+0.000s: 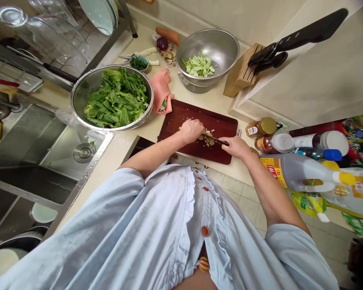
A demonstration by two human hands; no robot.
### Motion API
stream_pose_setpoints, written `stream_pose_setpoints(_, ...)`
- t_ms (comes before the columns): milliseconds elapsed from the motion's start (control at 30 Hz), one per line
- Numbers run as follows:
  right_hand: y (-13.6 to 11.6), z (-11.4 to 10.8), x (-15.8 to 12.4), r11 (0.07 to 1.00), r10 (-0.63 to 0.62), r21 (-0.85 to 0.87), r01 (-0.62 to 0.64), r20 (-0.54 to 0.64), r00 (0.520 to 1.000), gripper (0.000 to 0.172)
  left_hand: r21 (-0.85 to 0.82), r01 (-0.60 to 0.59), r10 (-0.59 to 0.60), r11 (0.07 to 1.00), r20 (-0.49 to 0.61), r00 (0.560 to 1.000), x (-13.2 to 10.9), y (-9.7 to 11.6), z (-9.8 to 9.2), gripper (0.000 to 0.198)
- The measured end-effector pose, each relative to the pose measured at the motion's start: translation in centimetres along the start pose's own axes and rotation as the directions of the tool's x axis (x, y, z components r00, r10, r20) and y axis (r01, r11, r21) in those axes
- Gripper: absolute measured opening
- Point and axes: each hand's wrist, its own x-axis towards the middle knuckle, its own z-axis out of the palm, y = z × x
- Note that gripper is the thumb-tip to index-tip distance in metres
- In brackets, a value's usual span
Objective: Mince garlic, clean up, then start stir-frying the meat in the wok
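Note:
A dark red-brown cutting board (181, 110) lies on the counter in front of me. My right hand (236, 147) is wrapped round the handle of a knife (219, 140), whose blade points left and lies low over the board. Small pale chopped pieces (208, 141), perhaps garlic, are scattered about the blade. My left hand (192, 131) is closed with its fingers curled down at the blade's far end. Whether it presses the blade or pinches a piece is hidden. A bit of something yellowish shows beside its knuckles.
A strainer (150, 105) of leafy greens stands left of the board, by the sink (60, 137). Behind are a steel colander (226, 50) with cut green stalks, a pink cloth (161, 86) and a knife block (240, 74). Bottles and jars (264, 126) crowd the right.

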Motion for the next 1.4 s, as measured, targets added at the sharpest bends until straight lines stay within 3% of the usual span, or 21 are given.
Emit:
stream_pose_setpoints(100, -0.8, 0.0, -0.5, 0.999, -0.026, 0.027, 0.026, 0.007, 1.0, 0.039, 0.003, -0.064, 0.064, 0.998, -0.007, 0.998, 0.1, -0.9, 0.0, 0.02)
stream_pose_setpoints(200, -1.6, 0.7, -1.1, 0.998, 0.043, 0.042, -0.043, -0.007, 0.999, 0.039, 0.026, -0.139, 0.139, 0.99, -0.006, 0.99, -0.1, -1.3, 0.1, 0.021)
stream_pose_setpoints(367, -2.6, 1.9, -1.9, 0.998, 0.033, 0.049, -0.034, 0.01, 0.999, 0.042, 0.046, -0.149, 0.149, 0.988, -0.01, 0.989, -0.4, -1.4, 0.3, 0.023)
stream_pose_setpoints(533, -3.7, 2.9, -2.4, 0.991, 0.103, 0.089, -0.104, 0.016, 0.995, 0.041, 0.084, -0.197, 0.195, 0.977, 0.03, 0.98, -0.8, -1.9, -0.2, 0.021)
stream_pose_setpoints(667, -2.0, 1.0, -1.6, 0.99, -0.008, 0.139, 0.012, -0.03, 1.0, 0.036, 0.06, -0.168, 0.168, 0.984, 0.011, 0.986, 0.2, -1.4, -0.8, 0.022)
stream_pose_setpoints(800, 1.0, -0.8, 0.1, 0.999, 0.016, 0.042, -0.013, -0.056, 0.998, 0.035, 0.02, -0.021, 0.022, 1.0, -0.062, 0.998, 1.8, 0.3, -0.5, 0.024)
stream_pose_setpoints(933, 1.9, -0.7, 0.7, 0.999, 0.033, 0.043, -0.032, -0.021, 0.999, 0.036, 0.018, -0.013, 0.014, 1.0, -0.048, 0.999, 2.7, 0.7, 0.0, 0.027)
stream_pose_setpoints(1033, 0.7, -0.4, -0.2, 0.996, -0.02, 0.082, 0.022, -0.022, 1.0, 0.034, 0.022, -0.059, 0.059, 0.998, -0.025, 0.998, 2.8, -0.4, -0.1, 0.023)
stream_pose_setpoints(1200, -2.1, 1.3, -2.0, 0.987, 0.12, 0.114, -0.117, -0.023, 0.992, 0.032, 0.052, -0.177, 0.179, 0.983, -0.028, 0.983, 2.5, -1.4, -0.3, 0.019)
stream_pose_setpoints(1400, -3.5, 1.6, -2.6, 0.983, 0.09, 0.157, -0.096, 0.042, 0.995, 0.039, 0.085, -0.279, 0.276, 0.957, 0.046, 0.96, 2.9, -2.3, -0.7, 0.019)
